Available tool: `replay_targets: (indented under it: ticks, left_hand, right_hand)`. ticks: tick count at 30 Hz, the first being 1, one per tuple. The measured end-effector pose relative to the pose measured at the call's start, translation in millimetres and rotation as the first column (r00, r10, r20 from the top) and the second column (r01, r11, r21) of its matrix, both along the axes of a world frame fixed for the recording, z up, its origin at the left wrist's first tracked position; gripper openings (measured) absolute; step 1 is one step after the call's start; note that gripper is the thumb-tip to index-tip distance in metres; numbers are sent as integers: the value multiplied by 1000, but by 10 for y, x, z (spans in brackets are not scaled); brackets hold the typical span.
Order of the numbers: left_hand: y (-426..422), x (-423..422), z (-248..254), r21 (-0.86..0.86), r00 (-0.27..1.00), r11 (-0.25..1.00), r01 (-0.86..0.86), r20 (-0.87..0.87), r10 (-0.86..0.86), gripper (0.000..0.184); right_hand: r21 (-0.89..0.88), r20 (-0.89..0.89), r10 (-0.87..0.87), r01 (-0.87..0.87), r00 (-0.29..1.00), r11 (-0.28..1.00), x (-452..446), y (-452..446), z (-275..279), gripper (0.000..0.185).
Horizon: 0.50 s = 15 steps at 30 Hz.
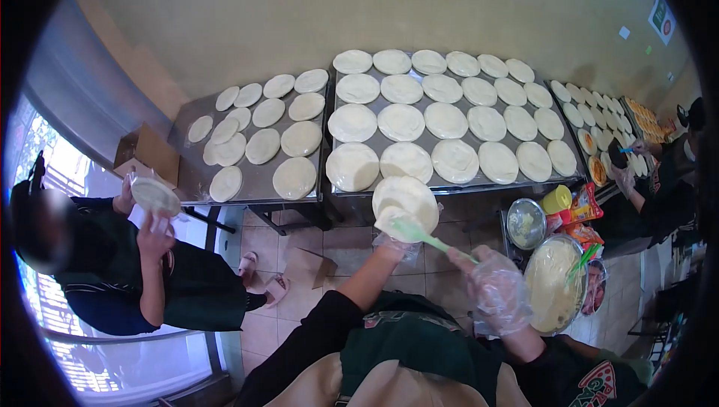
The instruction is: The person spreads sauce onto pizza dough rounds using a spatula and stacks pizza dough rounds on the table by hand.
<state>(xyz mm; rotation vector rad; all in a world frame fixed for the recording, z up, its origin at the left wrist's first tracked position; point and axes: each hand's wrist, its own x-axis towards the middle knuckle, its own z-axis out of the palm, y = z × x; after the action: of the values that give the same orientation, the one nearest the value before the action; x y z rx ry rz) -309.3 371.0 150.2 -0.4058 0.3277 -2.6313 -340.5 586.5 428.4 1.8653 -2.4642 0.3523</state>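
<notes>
My left hand (395,246), partly covered by a clear plastic glove, holds a round pale dough base (404,192) from below, in front of the middle table. Some of its fingers are hidden beneath the base. In my right hand (500,291), also in a clear plastic glove, is a light green spatula (425,236). The spatula's head lies over the near part of the base, where a creamy white patch shows. Close to my right hand is a large round metal tray (533,316) of creamy mixture, with bright green utensils (586,259) at its edge.
Rows of dough bases (401,122) lie on the middle table (449,184) and left table (262,188). A metal bowl (526,223), yellow cup (556,199) and red-orange packets (583,205) stand at right. One person (202,280) holds a base at left; another (659,197) works at right.
</notes>
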Motion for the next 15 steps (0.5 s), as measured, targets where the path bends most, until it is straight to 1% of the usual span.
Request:
replay_targets:
  ticks: [1,2,3,4,5,6,7,8,9,10,11,12,13,14,15]
  left_hand:
    - [84,83,490,-250,747,968,-6,643,170,72]
    - [-2,124,424,-245,747,969,-9,643,170,72]
    - [-98,156,242,-170,894,984,45,447,36,69]
    - [-140,184,75,-107,973,988,114,212,-90,67]
    - [-129,211,-27,-88,972,990,110,216,-89,67]
    - [-93,256,-116,-464,892,885,29,412,186,64]
    - [-104,269,-177,-780,744,623,62,452,491,61]
    - [-141,263,-100,-726,766,687,23,454,455,61]
    - [-176,258,-8,-666,787,745,-16,452,421,61]
    - [-218,245,90,-677,791,736,-26,436,430,61]
    - [-251,250,153,-815,716,579,13,412,564,62]
    - [-263,283,198,-911,634,405,81,360,684,63]
    - [-268,317,225,-960,553,223,170,281,785,65]
    - [-261,352,243,-960,476,46,275,177,861,66]
    - [-237,394,310,-914,409,-118,389,57,911,68]
  right_hand:
    - [4,5,22,-22,1000,1000,21,-20,-39,43]
    - [8,5,25,-25,1000,1000,1,17,-38,43]
    - [37,6,15,-15,1000,999,-48,88,-28,43]
    - [70,8,6,-7,1000,997,-87,160,-9,42]
    - [102,-36,-48,52,998,993,-107,207,48,42]
    - [123,-25,-44,47,999,991,-122,262,23,42]
    - [18,-7,-86,86,996,996,-149,294,-21,41]
    - [-103,5,-125,125,992,987,-189,275,-47,41]
    - [-96,14,-124,124,992,988,-159,246,-62,41]
    - [-111,3,-120,120,993,987,-118,218,-108,41]
    - [-109,53,-81,86,995,990,-61,206,-186,41]
    - [-104,109,-42,53,993,993,-7,218,-276,42]
    - [-90,156,-53,67,986,994,30,243,-365,43]
    - [-91,159,-49,64,986,994,13,293,-468,43]
    - [-86,124,-88,99,988,991,-48,367,-559,47]
